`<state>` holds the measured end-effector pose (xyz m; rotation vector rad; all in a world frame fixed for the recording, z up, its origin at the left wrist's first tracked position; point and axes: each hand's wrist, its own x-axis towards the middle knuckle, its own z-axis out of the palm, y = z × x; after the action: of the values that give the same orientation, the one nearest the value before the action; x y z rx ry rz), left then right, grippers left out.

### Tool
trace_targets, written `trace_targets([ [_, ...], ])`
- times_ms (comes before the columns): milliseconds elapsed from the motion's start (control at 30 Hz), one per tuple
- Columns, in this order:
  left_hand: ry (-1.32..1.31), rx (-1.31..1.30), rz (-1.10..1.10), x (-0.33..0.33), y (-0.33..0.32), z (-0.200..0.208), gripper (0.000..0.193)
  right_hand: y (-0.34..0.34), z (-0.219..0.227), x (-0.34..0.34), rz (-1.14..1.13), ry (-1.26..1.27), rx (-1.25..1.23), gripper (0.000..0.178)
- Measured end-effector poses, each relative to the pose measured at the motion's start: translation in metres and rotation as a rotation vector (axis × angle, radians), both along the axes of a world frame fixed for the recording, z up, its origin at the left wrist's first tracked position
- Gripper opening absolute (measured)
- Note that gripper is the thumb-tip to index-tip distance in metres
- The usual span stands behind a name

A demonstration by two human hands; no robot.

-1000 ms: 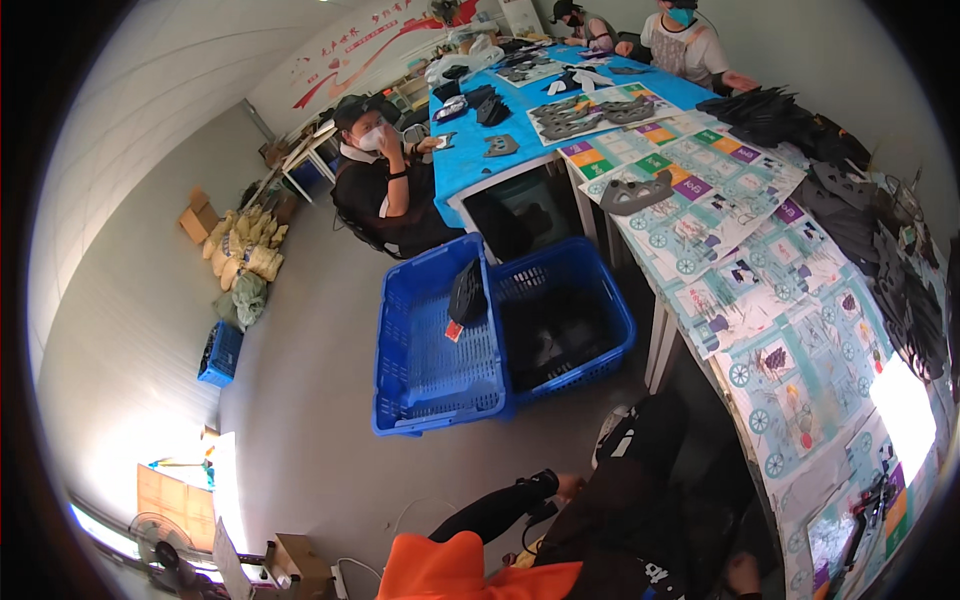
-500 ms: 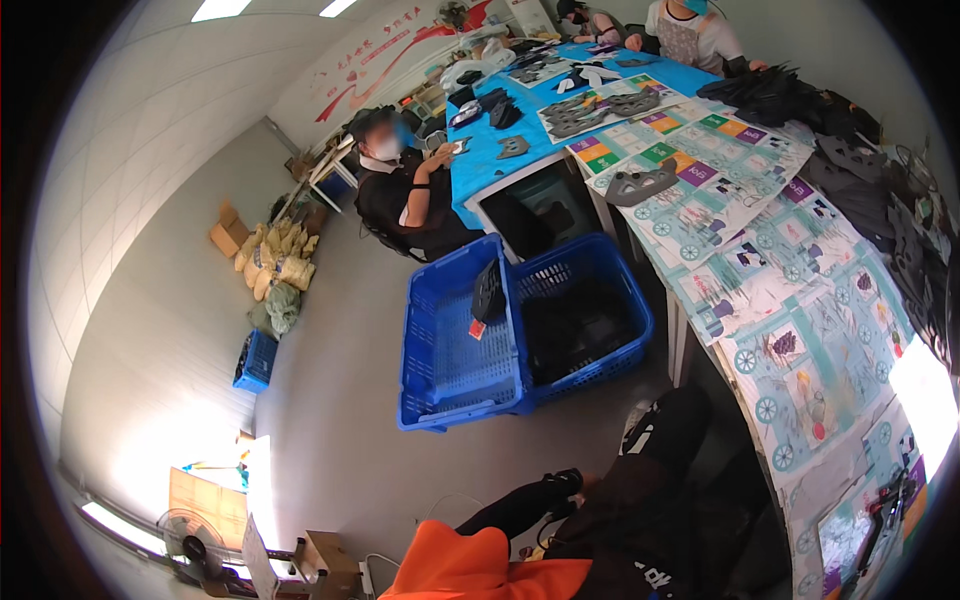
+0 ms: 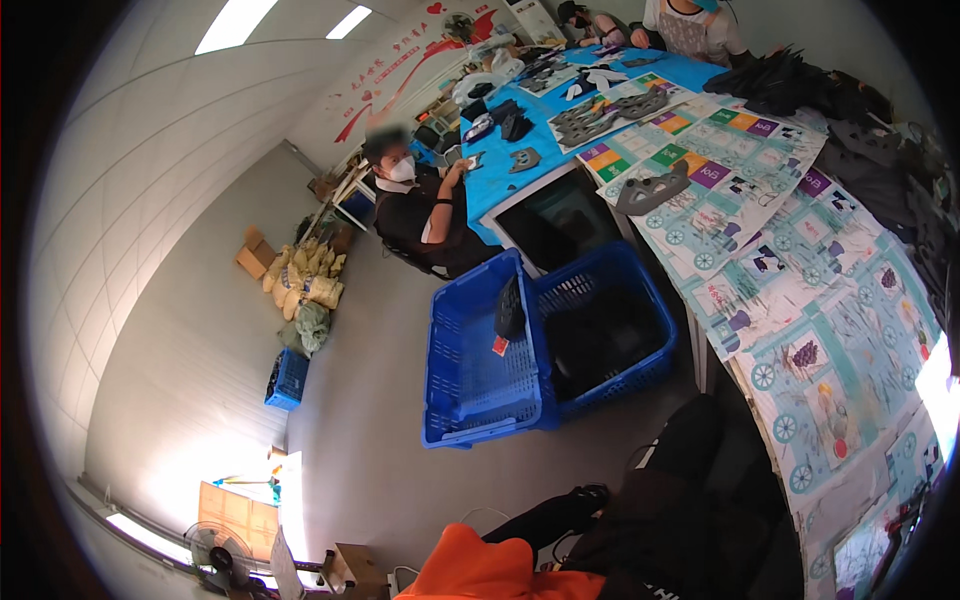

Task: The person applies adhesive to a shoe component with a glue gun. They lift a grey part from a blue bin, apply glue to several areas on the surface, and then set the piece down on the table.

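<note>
My left arm, in an orange sleeve and a black arm cover (image 3: 540, 522), reaches in from the lower edge. At its end my left hand (image 3: 602, 497) lies low by my dark-clothed leg; its fingers are hidden, so I cannot tell whether it holds anything. My right hand is out of view. Nearest ahead are two blue plastic crates. The left crate (image 3: 470, 432) holds a black item (image 3: 510, 308) and a small red card (image 3: 499, 345); the right crate (image 3: 672, 330) holds dark material. A grey cut-out piece (image 3: 650, 192) lies on the table to the right.
The long table, covered in printed sheets (image 3: 740, 290) and blue cloth (image 3: 560, 165), carries grey pieces (image 3: 610, 118) and black piles (image 3: 800, 95). A masked person (image 3: 425, 205) sits left of it; others sit at the far end. A fan (image 3: 220, 555) and cardboard box (image 3: 355, 572) are lower left.
The view has shifted, so the crates and table appear farther right and slightly lower. My left hand, partly visible before, is now more hidden against dark clothing.
</note>
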<state>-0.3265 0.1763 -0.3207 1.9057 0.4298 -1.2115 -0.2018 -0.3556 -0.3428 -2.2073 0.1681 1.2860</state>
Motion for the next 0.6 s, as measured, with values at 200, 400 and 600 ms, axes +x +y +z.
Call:
trace_targets([
  [200, 0.047, -0.017, 0.032, -0.007, 0.005, -0.012, 0.036, -0.004, 0.002, 0.002, -0.021, 0.058, -0.045, 0.029],
  [400, 0.114, -0.010, 0.078, -0.009, 0.014, -0.010, 0.036, -0.004, -0.002, 0.013, -0.040, 0.143, -0.083, 0.029],
  [600, 0.171, 0.001, 0.102, -0.011, 0.015, -0.005, 0.036, -0.011, 0.000, 0.016, -0.055, 0.193, -0.111, 0.030],
])
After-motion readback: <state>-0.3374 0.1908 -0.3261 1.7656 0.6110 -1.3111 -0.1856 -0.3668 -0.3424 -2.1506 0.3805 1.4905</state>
